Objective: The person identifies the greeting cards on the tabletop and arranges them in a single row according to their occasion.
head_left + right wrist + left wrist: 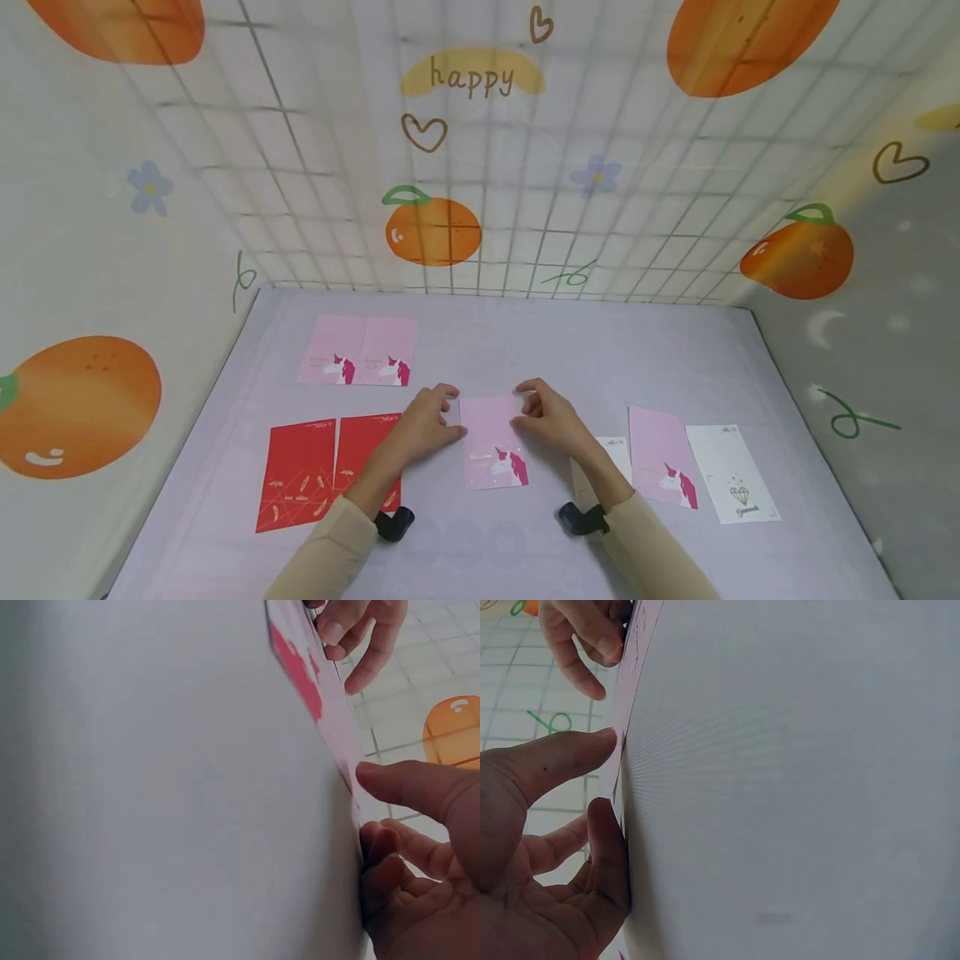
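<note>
A pink card (491, 433) with a white and magenta unicorn lies flat in the middle of the table. At its left edge is my left hand (424, 423), thumb tip by the side and fingers loosely bent. My right hand (551, 421) is at the opposite edge, its thumb and forefinger over or beside the upper right part. In the left wrist view, the left hand (562, 847) shows a gap between thumb and fingers. The right wrist view has the right hand (420, 855) likewise spread, low against the table. Neither hand visibly pinches the card.
Two pink unicorn cards (390, 342) lie side by side at the back left. Two red cards (300, 467) are nearer, one partly behind the left forearm. On the right lie a pink card (658, 442), a white diamond card (723, 458) and a white card (618, 454) partly covered by the right forearm.
</note>
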A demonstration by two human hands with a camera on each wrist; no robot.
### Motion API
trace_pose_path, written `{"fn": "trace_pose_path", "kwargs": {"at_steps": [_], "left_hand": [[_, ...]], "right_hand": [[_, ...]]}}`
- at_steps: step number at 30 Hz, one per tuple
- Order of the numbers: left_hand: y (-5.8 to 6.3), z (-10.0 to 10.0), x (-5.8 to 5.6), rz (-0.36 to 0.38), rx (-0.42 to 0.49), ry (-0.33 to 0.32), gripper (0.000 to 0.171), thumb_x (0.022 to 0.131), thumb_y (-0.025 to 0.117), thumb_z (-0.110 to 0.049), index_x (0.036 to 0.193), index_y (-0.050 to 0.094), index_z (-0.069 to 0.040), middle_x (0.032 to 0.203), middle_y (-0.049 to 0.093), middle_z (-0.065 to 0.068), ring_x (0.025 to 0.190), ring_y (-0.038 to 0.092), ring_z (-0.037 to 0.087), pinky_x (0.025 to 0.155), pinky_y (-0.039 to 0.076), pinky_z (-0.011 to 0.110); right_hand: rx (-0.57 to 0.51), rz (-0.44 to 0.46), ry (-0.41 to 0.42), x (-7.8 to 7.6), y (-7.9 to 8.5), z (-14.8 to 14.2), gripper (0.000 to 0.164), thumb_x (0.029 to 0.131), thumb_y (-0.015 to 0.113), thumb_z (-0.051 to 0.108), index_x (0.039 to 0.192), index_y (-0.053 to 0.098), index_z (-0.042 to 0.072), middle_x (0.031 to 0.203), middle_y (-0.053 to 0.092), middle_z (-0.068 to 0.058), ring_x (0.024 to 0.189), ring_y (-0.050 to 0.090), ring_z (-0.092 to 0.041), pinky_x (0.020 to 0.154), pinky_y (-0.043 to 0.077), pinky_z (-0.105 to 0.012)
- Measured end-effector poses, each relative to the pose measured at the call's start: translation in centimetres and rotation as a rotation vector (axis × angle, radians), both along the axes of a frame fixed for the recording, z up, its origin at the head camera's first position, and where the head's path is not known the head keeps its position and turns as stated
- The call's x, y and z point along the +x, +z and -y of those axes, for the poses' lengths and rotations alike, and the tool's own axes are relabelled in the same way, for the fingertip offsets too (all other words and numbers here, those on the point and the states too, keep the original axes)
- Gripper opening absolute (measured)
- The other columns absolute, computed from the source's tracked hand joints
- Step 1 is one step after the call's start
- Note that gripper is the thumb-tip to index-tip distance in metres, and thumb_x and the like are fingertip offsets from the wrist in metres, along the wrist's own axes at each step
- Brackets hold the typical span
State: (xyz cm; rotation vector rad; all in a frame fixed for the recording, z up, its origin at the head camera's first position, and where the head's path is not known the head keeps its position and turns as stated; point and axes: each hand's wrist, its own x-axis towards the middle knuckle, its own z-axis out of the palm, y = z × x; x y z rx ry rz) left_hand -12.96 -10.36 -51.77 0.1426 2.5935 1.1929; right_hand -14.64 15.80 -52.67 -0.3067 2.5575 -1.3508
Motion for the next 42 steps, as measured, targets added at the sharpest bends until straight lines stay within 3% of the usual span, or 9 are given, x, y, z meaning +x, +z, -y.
{"fn": "trace_pose_path", "kwargs": {"at_steps": [12,20,42], "left_hand": [[0.71,-0.34,0.38,0.001,-0.051,-0.005,0.066,0.078,0.086,-0.025,0.136,0.055,-0.016,0.119,0.054,0.010,0.101,0.059,0.024,0.071,0.059,0.035],[0.59,-0.52,0.29,-0.026,-0.038,-0.011,0.062,0.078,0.087,-0.020,0.130,0.054,-0.018,0.113,0.054,0.008,0.092,0.059,0.021,0.068,0.058,0.032],[0.37,-0.68,0.34,-0.062,-0.060,-0.038,0.060,0.080,0.086,-0.020,0.127,0.049,-0.020,0.111,0.055,0.005,0.093,0.058,0.019,0.067,0.057,0.027]], "right_hand": [[0.033,-0.008,-0.009,0.23,-0.03,0.40,0.046,0.086,0.079,0.009,0.127,0.058,0.008,0.089,0.056,-0.002,0.078,0.053,-0.019,0.070,0.050,-0.030],[0.033,-0.019,-0.007,0.24,-0.01,0.44,0.048,0.085,0.079,0.008,0.128,0.057,0.008,0.090,0.056,-0.003,0.078,0.052,-0.019,0.070,0.049,-0.030],[0.020,-0.027,0.001,0.51,-0.37,0.48,0.044,0.088,0.076,0.010,0.127,0.055,0.014,0.090,0.057,0.001,0.077,0.054,-0.018,0.068,0.050,-0.030]]}}
